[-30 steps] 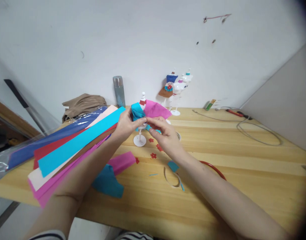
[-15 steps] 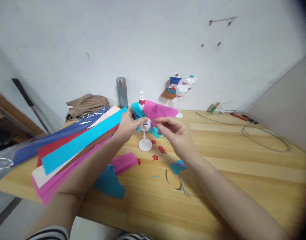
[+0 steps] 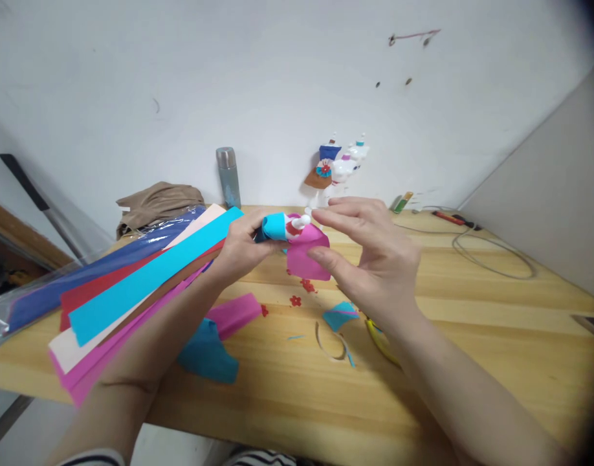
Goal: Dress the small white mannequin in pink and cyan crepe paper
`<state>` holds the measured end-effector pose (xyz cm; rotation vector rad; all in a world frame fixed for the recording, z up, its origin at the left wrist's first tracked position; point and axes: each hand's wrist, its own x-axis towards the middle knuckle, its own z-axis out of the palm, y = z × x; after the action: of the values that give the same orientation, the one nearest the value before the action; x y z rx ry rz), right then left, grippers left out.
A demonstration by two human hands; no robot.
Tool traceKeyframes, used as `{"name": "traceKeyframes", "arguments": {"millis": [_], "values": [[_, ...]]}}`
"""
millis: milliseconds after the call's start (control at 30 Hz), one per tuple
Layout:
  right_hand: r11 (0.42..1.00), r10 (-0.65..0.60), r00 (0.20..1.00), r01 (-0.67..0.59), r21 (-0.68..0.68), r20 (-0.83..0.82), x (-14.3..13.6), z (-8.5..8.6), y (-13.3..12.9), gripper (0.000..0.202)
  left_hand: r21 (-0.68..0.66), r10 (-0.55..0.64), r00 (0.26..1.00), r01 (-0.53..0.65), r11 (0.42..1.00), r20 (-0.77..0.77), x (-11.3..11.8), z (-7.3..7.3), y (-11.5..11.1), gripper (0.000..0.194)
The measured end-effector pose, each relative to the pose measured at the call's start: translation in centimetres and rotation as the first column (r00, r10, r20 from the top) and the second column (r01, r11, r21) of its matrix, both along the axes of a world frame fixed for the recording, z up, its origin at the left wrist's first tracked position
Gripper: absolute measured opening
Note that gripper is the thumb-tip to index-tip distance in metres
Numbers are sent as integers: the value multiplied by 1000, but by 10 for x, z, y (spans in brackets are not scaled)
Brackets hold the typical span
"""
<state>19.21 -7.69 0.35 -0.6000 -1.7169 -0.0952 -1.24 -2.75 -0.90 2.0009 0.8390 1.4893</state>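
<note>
The left hand is curled closed around a small white dress form, held tilted above the middle of the tabletop, its knobbed top pointing right; matte turquoise cloth wraps its body, and a soft magenta cloth panel hangs below the knob with a rounded lower edge; the right hand is half open, thumb and fingers well parted beside the knob, the thumb overlapping the panel's edge; whether it touches the cloth cannot be told.

To the left, long straight-edged strips in turquoise, red, pale pink, brown and magenta fan out under the left forearm, their ends reaching the front edge, beside a glossy plastic sleeve; nearer the middle lie red flower cutouts, a teal scrap and a curled beige strip; room between the hands and the wall runs back to a metal-capped flask and three smaller-looking dress forms.
</note>
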Motion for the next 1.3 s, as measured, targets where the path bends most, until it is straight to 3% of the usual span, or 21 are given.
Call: {"name": "traceKeyframes", "arguments": {"millis": [200,267,333,433,533,600,800,933,1000,1100,1200,1300], "values": [[995,-34,997,26,99,75,-3,-2,4,19,340,50,987,6,941,-153,-2,-7,5,25],[993,-27,998,19,119,63,-5,-4,6,20,370,36,988,22,929,-147,1,-9,5,24],[993,-40,998,34,117,48,-5,-6,7,19,284,22,989,21,958,-147,4,-9,3,25],[996,-78,996,77,52,31,-2,-7,11,16,-32,-37,995,34,999,-90,9,-7,-1,31],[996,-89,996,89,-6,-5,3,-7,15,23,-346,-56,996,76,935,69,11,-3,-3,38],[996,-86,996,86,6,-18,5,-6,16,26,-455,-14,992,68,888,122,9,-1,-3,39],[988,-103,993,94,125,64,2,-7,15,30,-527,8,975,114,842,223,7,3,-2,41],[988,-125,992,122,94,29,2,-9,18,26,-552,-9,967,152,820,253,5,2,1,40],[995,-96,995,97,32,-25,5,-9,20,24,-543,-24,956,187,819,293,3,3,4,40],[988,16,987,-40,-149,-161,12,-8,26,16,-524,-28,929,233,819,370,0,3,10,40],[902,117,942,-233,-364,-315,18,-8,31,19,-524,-10,917,237,818,398,-1,2,13,42],[828,162,918,-326,-456,-361,18,-8,31,36,-508,-27,928,227,831,371,0,1,10,40]]}}
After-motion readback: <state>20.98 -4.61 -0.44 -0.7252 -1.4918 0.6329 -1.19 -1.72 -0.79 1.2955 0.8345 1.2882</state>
